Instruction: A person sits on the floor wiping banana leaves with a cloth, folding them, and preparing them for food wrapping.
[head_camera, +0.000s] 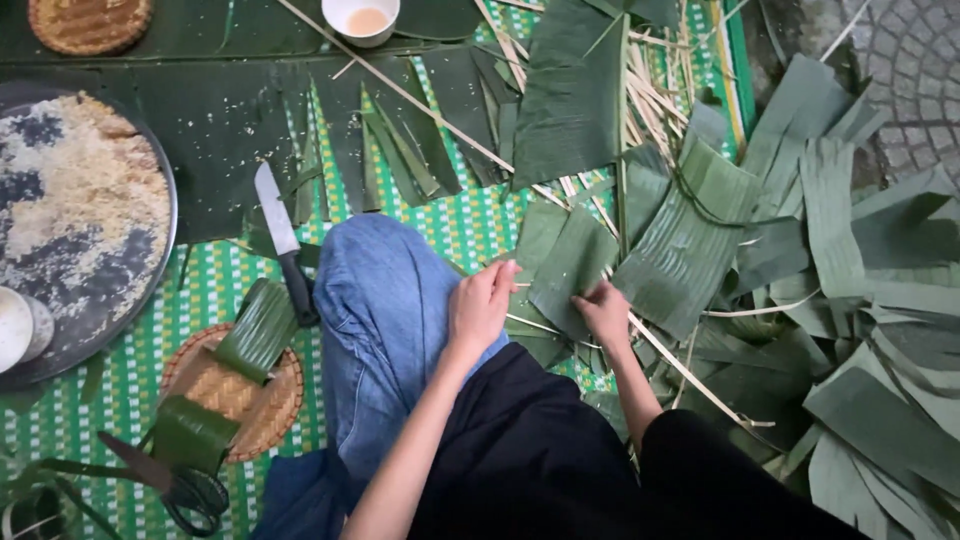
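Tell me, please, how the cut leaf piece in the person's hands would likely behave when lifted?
The leaf piece looks thin and flat, so probably light and floppy, drooping beyond the left hand and right hand. Its ribbed grain suggests it may tear along the ribs. The glossy surface could be slightly slippery.

- Green-and-white woven mat: covers the floor beneath everything.
- Round dark tray: at left, partly covered with pale rice.
- Knife: light blade, black handle, lying on the mat beside a denim-clad knee.
- Round woven trivet: carries two folded leaf parcels.
- Scissors: dark, just below the trivet.
- Second woven disc: top left corner.
- Small white bowl: top centre, holding pale liquid.
- Cut leaf strips: heaped at right.
- Bamboo strips: scattered near the top.
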